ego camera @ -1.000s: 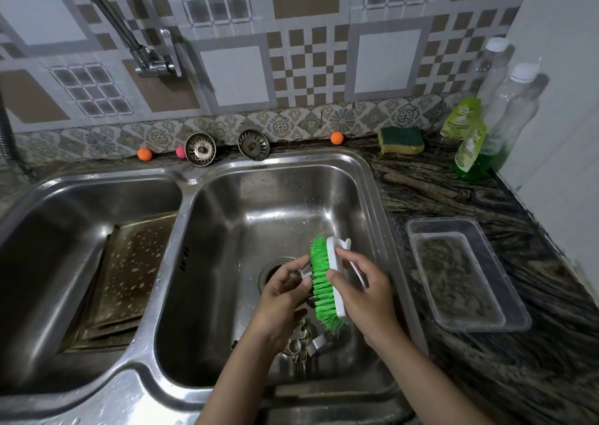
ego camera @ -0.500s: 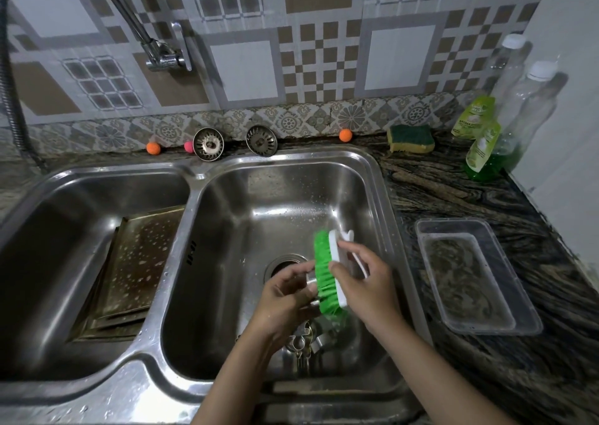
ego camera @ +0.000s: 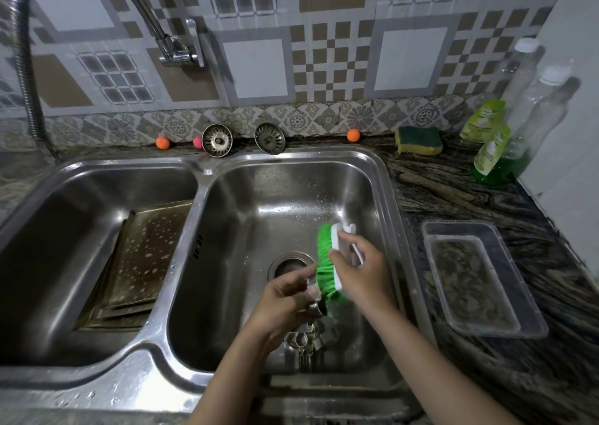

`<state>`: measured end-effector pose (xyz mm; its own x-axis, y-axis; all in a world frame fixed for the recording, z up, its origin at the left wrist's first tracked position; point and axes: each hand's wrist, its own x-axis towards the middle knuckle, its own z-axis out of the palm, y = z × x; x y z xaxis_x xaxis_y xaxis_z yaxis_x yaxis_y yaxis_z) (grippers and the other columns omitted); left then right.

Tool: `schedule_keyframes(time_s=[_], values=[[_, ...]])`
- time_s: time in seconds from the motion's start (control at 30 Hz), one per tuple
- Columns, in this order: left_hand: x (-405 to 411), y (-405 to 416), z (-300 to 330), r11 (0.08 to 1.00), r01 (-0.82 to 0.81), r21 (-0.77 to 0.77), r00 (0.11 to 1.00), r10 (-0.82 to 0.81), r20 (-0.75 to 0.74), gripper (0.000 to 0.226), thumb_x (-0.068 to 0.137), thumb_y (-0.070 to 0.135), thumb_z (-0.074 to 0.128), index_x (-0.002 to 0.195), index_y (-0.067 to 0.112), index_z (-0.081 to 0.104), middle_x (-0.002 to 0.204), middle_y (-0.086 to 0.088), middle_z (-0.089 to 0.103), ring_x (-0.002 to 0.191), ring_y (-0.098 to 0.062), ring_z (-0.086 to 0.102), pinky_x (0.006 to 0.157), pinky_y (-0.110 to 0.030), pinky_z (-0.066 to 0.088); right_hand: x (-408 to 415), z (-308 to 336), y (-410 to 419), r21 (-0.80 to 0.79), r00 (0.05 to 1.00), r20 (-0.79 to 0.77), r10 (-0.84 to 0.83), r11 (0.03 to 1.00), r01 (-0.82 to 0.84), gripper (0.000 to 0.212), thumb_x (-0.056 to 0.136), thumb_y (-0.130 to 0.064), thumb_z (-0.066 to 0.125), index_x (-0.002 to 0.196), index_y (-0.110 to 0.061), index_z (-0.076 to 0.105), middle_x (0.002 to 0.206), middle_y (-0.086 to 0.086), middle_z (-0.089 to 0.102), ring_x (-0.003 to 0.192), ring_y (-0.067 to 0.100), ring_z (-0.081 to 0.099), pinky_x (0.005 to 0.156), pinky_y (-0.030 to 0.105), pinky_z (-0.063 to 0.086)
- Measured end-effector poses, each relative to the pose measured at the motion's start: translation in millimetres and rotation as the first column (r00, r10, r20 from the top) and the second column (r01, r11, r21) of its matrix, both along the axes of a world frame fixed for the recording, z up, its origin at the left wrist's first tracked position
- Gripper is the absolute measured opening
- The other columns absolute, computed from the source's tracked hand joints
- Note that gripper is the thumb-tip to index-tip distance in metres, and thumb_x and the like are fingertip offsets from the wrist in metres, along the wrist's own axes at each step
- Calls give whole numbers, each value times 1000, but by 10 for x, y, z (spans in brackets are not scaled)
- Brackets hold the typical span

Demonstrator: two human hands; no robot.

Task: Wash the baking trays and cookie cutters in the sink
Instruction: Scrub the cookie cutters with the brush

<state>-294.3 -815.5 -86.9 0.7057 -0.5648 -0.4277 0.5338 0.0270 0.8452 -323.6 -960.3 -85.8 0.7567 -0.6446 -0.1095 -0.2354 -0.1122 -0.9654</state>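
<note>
- Cookie cutter: a small metal one sits pinched in the left hand, over the right sink bowl, just in front of the drain.
- The right hand is wrapped around the white back of the green scrub brush. The bristles point left and touch the cutter.
- The brush's long side runs from near the person toward the back of the bowl. I cannot tell which way the little cutter points.
- More cookie cutters lie in a pile on the bowl floor, under the left hand.
- Baking trays lean stacked in the left sink bowl, left of the drain, with soap spots on them.
- To scrub well, I think the pinch should stay tight, and the bristles should get into every corner and edge.
</note>
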Motion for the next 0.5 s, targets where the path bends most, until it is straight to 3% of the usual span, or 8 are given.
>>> schedule_keyframes(time_s=[0.1,0.23,0.3,0.37,0.5], values=[[19,102,13,998,-53,46,999,53,4,41,87,-6,57,123,14,61,95,-7,71,71,-14,68,61,-30,57,110,-14,-22,37,999,-33,-33,999,34,31,77,-23,72,108,-28,69,101,-9,65,93,11,63,85,34,54],[211,533,212,972,-232,42,969,227,96,44,81,0,62,120,21,63,107,-14,68,78,-16,69,67,-32,56,13,36,89,61,1000,15,-22,998,21,30,80,-16,72,108,-24,69,103,-12,63,94,3,59,80,21,49],[384,922,354,943,-327,57,933,312,179,50,78,4,64,123,23,60,102,-11,69,83,-19,69,65,-31,57,-95,27,138,41,1000,15,2,999,-3,30,81,-16,72,109,-24,69,108,-10,63,90,-5,57,71,12,44],[590,1385,455,893,-440,94,877,406,255,53,74,7,67,124,23,60,95,-11,69,76,-17,69,60,-29,58,-185,25,178,44,999,21,25,999,-26,31,81,-14,72,111,-23,69,110,-9,63,89,-11,55,66,7,42],[947,2278,399,769,-540,342,823,399,403,41,83,-2,65,119,16,59,89,-12,66,67,-18,68,58,-31,56,-286,52,272,29,997,21,74,997,-75,34,82,-11,71,114,-22,68,113,-5,62,87,-10,53,54,4,41]])
